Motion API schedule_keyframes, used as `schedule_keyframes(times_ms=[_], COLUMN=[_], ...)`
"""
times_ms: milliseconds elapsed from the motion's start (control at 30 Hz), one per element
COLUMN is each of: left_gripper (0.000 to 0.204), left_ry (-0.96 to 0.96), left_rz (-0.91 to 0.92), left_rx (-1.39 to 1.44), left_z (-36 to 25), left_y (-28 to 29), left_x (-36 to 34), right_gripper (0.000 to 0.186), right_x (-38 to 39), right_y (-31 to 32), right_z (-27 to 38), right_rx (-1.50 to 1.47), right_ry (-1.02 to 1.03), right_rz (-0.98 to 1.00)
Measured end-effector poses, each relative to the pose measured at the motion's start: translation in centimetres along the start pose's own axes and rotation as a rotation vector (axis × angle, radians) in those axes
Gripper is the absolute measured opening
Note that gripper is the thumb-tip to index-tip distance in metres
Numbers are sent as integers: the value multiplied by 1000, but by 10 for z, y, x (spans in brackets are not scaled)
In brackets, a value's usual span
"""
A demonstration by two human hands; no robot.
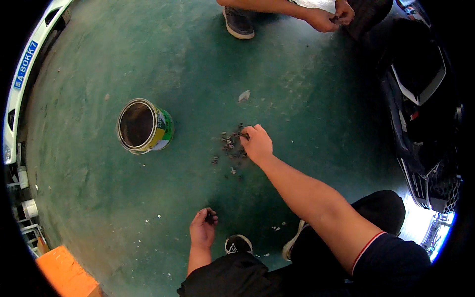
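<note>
Head camera: right hand [258, 144] pinches dark bits [228, 143]; left hand [201, 230], curled around more, could spill them if its grip loosens.

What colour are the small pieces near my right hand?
The small pieces look mostly dark grey, head view.

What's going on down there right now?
The person's right hand is down at small, mostly dark pieces scattered on the green floor; its grip is unclear. The left hand holds something dark, too unclear to name. An open can stands apart, to the left. Farther off, another person's hands hold a small dark thing.
</note>
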State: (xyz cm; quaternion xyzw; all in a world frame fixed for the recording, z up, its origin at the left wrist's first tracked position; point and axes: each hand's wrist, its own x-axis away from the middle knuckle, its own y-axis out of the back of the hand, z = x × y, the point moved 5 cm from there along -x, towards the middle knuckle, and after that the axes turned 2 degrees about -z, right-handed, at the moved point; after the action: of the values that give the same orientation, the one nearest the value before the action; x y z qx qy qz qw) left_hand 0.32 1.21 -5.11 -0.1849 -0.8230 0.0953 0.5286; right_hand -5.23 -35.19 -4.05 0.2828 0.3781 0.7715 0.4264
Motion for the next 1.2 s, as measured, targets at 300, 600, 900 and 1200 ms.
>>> schedule_keyframes(times_ms=[300, 600, 900, 1200], left_gripper=[21, 25, 43, 10], left_ry=[-187, -431, -444, -466], left_rz=[96, 160, 278, 65], left_rx=[72, 104, 170, -50], left_z=[-79, -160, -153, -149], left_y=[-53, -79, -71, -76], left_x=[29, 105, 101, 98], right_gripper=[23, 22, 28, 26], right_x=[83, 136, 142, 143], right_y=[21, 52, 46, 38], right_z=[147, 240, 240, 207], right_rx=[-844, -1068, -1103, -1120], right_ry=[174, 358, 351, 95], right_rz=[302, 645, 647, 732])
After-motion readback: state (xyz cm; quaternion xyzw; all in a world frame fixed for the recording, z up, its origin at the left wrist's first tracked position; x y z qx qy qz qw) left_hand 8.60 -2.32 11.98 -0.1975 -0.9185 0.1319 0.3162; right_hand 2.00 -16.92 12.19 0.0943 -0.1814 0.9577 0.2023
